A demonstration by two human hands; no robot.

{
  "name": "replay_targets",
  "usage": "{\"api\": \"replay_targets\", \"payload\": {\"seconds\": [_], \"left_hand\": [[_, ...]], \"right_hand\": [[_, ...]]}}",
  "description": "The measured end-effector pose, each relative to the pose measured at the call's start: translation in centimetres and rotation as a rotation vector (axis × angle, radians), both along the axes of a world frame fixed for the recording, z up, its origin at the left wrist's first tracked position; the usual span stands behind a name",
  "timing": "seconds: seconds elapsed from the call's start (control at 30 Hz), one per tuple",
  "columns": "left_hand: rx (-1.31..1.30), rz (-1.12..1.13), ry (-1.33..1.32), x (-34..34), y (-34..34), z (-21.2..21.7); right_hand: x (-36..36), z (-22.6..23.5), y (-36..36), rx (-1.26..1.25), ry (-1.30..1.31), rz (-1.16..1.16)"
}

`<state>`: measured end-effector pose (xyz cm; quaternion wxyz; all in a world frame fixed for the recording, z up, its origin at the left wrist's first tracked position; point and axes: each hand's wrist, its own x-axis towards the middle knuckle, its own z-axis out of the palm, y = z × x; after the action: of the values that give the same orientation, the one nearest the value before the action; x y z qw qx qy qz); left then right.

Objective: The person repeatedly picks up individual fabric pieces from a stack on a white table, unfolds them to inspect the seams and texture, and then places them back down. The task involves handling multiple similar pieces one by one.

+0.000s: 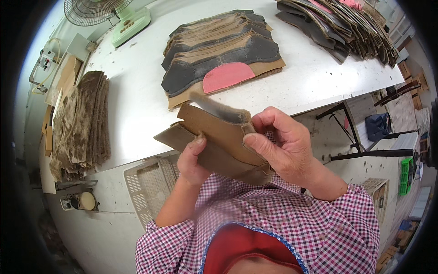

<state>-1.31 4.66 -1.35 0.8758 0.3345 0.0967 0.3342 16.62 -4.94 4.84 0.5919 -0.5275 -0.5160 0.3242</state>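
topping a white table (137,86): fan (131,28), stacked grey-brown pieces (222,51)

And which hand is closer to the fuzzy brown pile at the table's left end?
Left. The left hand holds the brown pieces, to the right of the fuzzy brown pile; the right hand pinches their right edge, even farther away.

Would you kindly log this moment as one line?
left hand: holding brown pieces | right hand: pinching their right edge | table: fanned stack ahead, fuzzy pile left, dark pile right
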Motion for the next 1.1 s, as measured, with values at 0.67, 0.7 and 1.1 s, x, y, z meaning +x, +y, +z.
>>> {"api": "replay_targets", "payload": {"seconds": [0.67,0.7,1.1], "left_hand": [[-0.069,-0.055,-0.200,1.5,0.8,-1.5],[-0.023,-0.016,-0.098,1.3,0.2,-1.6],[0.301,0.232,0.392,2.2,-1.2,-1.0]], "right_hand": [[2.5,1.5,4.5,0.204,0.617,-0.076],[2.7,1.4,4.9,0.219,0.651,-0.093],[2.9,1.0,5.0,0.245,0.696,-0.261]]}}
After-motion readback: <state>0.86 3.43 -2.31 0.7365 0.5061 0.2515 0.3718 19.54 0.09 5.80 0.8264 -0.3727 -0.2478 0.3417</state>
